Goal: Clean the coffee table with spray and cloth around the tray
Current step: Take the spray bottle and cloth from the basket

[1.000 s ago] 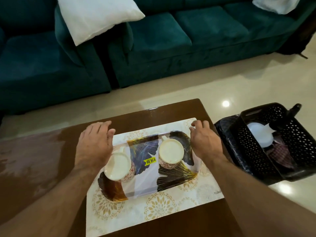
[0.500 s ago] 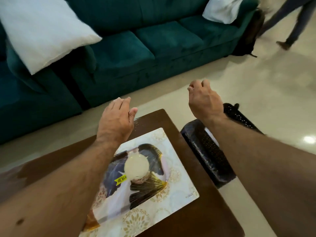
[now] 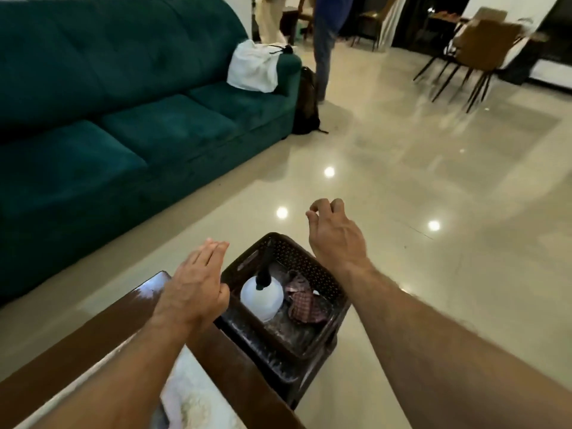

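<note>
A dark perforated basket (image 3: 312, 258) stands on the floor beside the brown coffee table (image 3: 102, 332). Inside it lie a white spray bottle (image 3: 263, 297) with a black nozzle and a checked cloth (image 3: 301, 300). My left hand (image 3: 195, 289) hovers over the table's corner, just left of the basket, fingers straight and holding nothing. My right hand (image 3: 335, 233) is raised above the basket's far right rim, fingers loosely curled and empty. A patterned white mat (image 3: 192, 394) shows on the table between my forearms; the tray is hidden.
A teal sofa (image 3: 130, 119) with a white cloth bundle (image 3: 253, 69) on its arm runs along the left. A dark bag (image 3: 306, 103) leans at its end. A person's legs (image 3: 323, 48) stand beyond. Chairs (image 3: 476, 54) sit far right. Glossy tiled floor (image 3: 402, 168) stretches between.
The view has swung right, from the tray to the basket. Both hands left the tray's sides and moved to the basket, empty.
</note>
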